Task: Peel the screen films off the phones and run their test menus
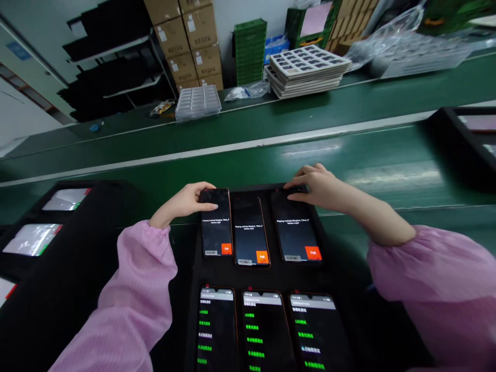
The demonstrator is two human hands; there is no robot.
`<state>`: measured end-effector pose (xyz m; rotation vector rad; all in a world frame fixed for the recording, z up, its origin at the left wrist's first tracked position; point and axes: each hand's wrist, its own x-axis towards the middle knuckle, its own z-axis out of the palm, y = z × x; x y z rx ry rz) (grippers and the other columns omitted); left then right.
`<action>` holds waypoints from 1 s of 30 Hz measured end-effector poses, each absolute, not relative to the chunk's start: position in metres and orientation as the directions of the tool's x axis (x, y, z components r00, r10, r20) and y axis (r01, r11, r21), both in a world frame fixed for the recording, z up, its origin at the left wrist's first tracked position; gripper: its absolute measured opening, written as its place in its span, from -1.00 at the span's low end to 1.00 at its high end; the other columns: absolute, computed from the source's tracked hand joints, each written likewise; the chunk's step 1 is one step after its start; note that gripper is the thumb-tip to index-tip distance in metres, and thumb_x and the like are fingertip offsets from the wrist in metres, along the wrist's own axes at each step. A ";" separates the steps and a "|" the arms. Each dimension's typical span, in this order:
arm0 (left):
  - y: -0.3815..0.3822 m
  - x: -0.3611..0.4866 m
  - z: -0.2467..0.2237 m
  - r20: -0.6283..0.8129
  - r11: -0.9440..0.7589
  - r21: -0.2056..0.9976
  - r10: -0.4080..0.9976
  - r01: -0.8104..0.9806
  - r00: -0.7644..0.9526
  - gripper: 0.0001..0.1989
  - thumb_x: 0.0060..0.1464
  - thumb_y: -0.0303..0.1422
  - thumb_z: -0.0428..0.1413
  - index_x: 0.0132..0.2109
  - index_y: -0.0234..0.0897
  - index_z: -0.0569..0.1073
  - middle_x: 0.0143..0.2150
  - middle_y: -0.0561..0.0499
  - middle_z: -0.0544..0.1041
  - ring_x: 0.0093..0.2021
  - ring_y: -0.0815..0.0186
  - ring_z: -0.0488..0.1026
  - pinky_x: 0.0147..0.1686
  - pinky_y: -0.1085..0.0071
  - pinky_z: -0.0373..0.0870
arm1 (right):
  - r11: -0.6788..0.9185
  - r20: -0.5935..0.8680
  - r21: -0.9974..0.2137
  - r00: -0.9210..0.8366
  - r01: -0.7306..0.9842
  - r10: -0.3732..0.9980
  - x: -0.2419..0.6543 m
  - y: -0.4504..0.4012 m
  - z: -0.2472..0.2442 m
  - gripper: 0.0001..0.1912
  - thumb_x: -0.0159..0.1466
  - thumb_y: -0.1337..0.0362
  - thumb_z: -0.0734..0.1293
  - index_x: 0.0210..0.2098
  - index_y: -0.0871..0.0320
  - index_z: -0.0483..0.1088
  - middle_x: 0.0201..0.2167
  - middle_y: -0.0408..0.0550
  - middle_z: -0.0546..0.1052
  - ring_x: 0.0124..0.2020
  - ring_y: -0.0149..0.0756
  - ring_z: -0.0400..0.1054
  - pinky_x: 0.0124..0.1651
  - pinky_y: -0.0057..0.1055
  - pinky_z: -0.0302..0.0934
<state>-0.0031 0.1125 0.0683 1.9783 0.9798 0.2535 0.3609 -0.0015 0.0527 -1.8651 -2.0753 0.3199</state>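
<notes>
My left hand point(189, 200) is closed on the upper end of a smartphone point(216, 227), thumb on its glass and fingers at the top edge. That phone looks slightly raised from the black tray point(236, 278). My right hand point(313, 186) grips the upper end of another smartphone point(296, 232) at the right of the same row. Between them lies a middle smartphone point(250, 235), touched by neither hand. All three screens show a "Playing melody" line and an orange-red "Fail" box. Below, three more phones point(267, 330) show lists in green and white text.
The tray sits on a green conveyor belt point(232, 165). Other black trays with phones stand at left point(93, 243) and right point(449, 139). Beyond a pale rail are a stack of white trays point(306, 72), clear plastic trays point(198, 103), green crates point(250, 51) and cardboard boxes point(201, 28).
</notes>
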 end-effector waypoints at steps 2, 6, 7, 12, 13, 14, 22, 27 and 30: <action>0.115 0.001 0.071 -0.203 -0.344 0.735 0.711 0.585 0.673 -0.42 -0.08 -0.09 0.42 0.06 -0.22 0.58 -0.11 -0.04 0.66 -0.15 0.16 0.62 -0.12 0.22 0.56 | 0.130 0.127 -0.310 -0.094 0.942 0.987 0.341 -0.001 0.054 -0.65 0.35 -0.05 0.36 -0.14 0.02 0.68 -0.04 0.21 0.55 0.11 0.26 0.29 0.06 0.18 0.17; 0.116 0.005 0.074 -0.238 -0.436 0.602 0.701 0.669 0.672 -0.43 -0.10 -0.04 0.43 0.03 -0.20 0.63 -0.17 -0.03 0.64 -0.20 0.13 0.57 -0.17 0.23 0.50 | 0.189 0.078 -0.266 -0.174 0.945 0.982 0.292 0.001 0.048 -0.56 0.28 -0.13 0.45 -0.02 0.00 0.64 -0.02 0.15 0.55 0.11 0.18 0.29 0.07 0.04 0.14; 0.115 0.004 0.073 -0.241 -0.456 0.571 0.702 0.683 0.670 -0.43 -0.09 -0.03 0.42 0.04 -0.19 0.63 -0.14 -0.04 0.64 -0.16 0.11 0.56 -0.14 0.22 0.49 | 0.185 0.054 -0.270 -0.177 0.945 0.983 0.284 0.003 0.045 -0.48 0.18 -0.16 0.52 -0.02 0.04 0.64 -0.02 0.18 0.55 0.10 0.20 0.30 0.05 0.01 0.14; 0.107 0.001 0.068 -0.220 -0.523 0.449 0.721 0.724 0.658 -0.40 -0.03 0.02 0.40 0.13 -0.08 0.61 -0.01 -0.06 0.63 0.12 -0.03 0.43 0.10 0.08 0.40 | 0.143 -0.043 -0.377 -0.171 0.915 0.984 0.283 0.013 0.048 -0.38 -0.02 -0.12 0.63 -0.08 0.08 0.57 -0.09 0.10 0.57 -0.04 0.06 0.40 -0.09 -0.15 0.19; 0.105 0.000 0.067 -0.214 -0.528 0.434 0.727 0.730 0.653 -0.41 -0.02 0.02 0.39 0.14 -0.06 0.61 0.00 -0.05 0.63 0.14 -0.05 0.41 0.14 0.03 0.37 | 0.137 -0.058 -0.413 -0.176 0.900 0.983 0.288 0.013 0.053 -0.41 0.04 -0.11 0.60 -0.05 0.07 0.54 -0.14 0.03 0.59 -0.11 -0.04 0.43 -0.13 -0.20 0.20; 0.103 0.000 0.067 -0.210 -0.530 0.422 0.732 0.736 0.648 -0.42 0.00 0.01 0.39 0.15 -0.04 0.60 0.01 -0.05 0.63 0.16 -0.07 0.39 0.16 -0.02 0.34 | 0.131 -0.068 -0.444 -0.179 0.886 0.981 0.293 0.013 0.059 -0.44 0.11 -0.09 0.56 -0.01 0.06 0.51 -0.20 -0.04 0.60 -0.19 -0.13 0.45 -0.17 -0.24 0.20; 0.093 0.000 0.060 -0.148 -0.555 0.395 0.748 0.732 0.647 -0.49 0.12 -0.04 0.35 0.17 -0.08 0.58 0.09 -0.06 0.61 0.18 -0.07 0.36 0.19 -0.04 0.36 | 0.021 -0.063 -0.409 -0.051 0.912 0.997 0.292 0.022 0.060 -0.52 0.05 -0.01 0.62 -0.09 0.02 0.60 -0.26 0.00 0.66 -0.01 0.14 0.41 -0.07 -0.08 0.08; 0.056 -0.014 0.058 -0.008 -0.540 0.402 0.805 0.739 0.593 -0.50 0.28 -0.13 0.24 0.28 -0.16 0.45 0.23 -0.13 0.47 0.25 -0.01 0.37 0.26 -0.01 0.35 | 0.056 0.034 -0.346 -0.047 0.936 0.998 0.281 0.003 0.053 -0.79 0.23 0.08 0.52 -0.19 0.01 0.64 -0.13 0.05 0.67 0.07 0.16 0.33 -0.03 -0.05 -0.01; 0.013 -0.024 0.050 0.036 -0.595 0.408 0.769 0.693 0.639 -0.39 0.19 -0.03 0.31 0.30 -0.08 0.41 0.25 -0.11 0.43 0.26 -0.01 0.40 0.29 -0.03 0.36 | 0.085 0.144 -0.338 -0.038 0.937 0.989 0.281 -0.030 0.058 -0.75 0.39 0.05 0.37 -0.06 -0.02 0.62 0.00 0.02 0.65 0.06 0.08 0.34 0.02 -0.01 -0.05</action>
